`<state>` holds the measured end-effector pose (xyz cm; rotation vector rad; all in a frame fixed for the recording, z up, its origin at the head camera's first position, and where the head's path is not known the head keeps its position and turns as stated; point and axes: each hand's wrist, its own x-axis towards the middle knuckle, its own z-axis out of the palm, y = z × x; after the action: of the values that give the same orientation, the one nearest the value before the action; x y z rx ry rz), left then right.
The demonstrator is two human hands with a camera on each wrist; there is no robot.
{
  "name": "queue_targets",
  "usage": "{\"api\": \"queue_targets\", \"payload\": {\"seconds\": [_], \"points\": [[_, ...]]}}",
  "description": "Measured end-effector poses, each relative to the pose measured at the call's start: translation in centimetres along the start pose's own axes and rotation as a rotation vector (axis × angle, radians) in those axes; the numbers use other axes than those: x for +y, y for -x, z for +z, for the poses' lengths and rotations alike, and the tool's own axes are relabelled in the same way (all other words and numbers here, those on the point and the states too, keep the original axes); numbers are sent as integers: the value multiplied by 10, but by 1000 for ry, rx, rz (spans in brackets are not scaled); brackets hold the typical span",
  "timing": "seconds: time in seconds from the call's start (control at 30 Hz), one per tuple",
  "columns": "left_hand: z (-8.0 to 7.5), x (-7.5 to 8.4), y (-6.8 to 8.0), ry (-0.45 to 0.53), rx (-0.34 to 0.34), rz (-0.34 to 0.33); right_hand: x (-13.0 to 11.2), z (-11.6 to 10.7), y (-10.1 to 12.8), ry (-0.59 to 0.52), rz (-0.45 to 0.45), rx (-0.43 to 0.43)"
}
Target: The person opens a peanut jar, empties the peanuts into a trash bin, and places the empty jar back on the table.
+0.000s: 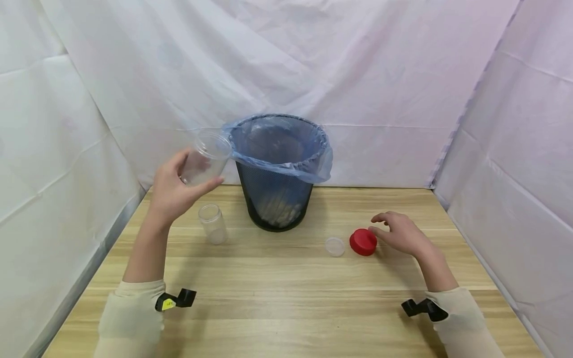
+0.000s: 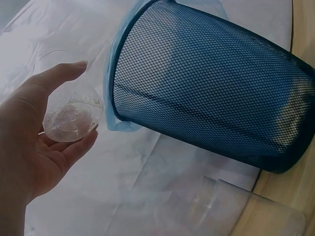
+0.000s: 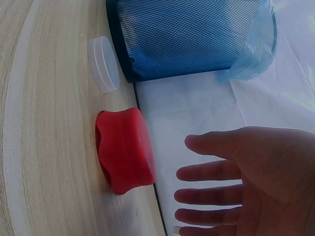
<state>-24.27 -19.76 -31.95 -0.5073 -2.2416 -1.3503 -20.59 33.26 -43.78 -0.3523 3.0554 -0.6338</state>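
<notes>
Left hand: the left hand (image 1: pixel 172 191) is raised off the table, fingers and thumb curled round a clear jar (image 1: pixel 206 159); the left wrist view shows the jar's base against the palm.
Clear jar: lidless, tilted, its open mouth just beside the rim of the bin, up in the air left of it.
Bin: black mesh bin (image 1: pixel 275 199) lined with a blue bag (image 1: pixel 313 169), standing at the back middle of the wooden table (image 1: pixel 286 308).
Second jar: a smaller clear jar (image 1: pixel 213 223), upright on the table, below the held one.
Right hand: the right hand (image 1: pixel 400 231) is low over the table, fingers apart and relaxed, holding nothing; fingertips just beside the red lid (image 1: pixel 363 242).
Clear lid: clear lid (image 1: pixel 334 246) lying flat, just left of the red one.
Surround: white sheeting (image 1: pixel 403 74) behind and at both sides.
</notes>
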Motion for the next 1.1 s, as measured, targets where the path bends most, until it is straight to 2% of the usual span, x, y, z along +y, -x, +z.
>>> {"api": "queue_targets", "payload": {"seconds": [0.33, 0.47, 0.63, 0.9, 1.1], "points": [[-1, -27, 28, 144, 35, -92, 1, 1, 0, 2, 10, -7], [4, -34, 44, 116, 34, -123, 1, 1, 1, 1, 12, -8], [14, -37, 59, 98, 8, -168, 2, 1, 1, 1, 8, -1], [31, -37, 69, 178, 14, -177, 2, 1, 0, -1, 8, 1], [43, -34, 78, 192, -53, -195, 1, 1, 0, -1, 8, 3]]}}
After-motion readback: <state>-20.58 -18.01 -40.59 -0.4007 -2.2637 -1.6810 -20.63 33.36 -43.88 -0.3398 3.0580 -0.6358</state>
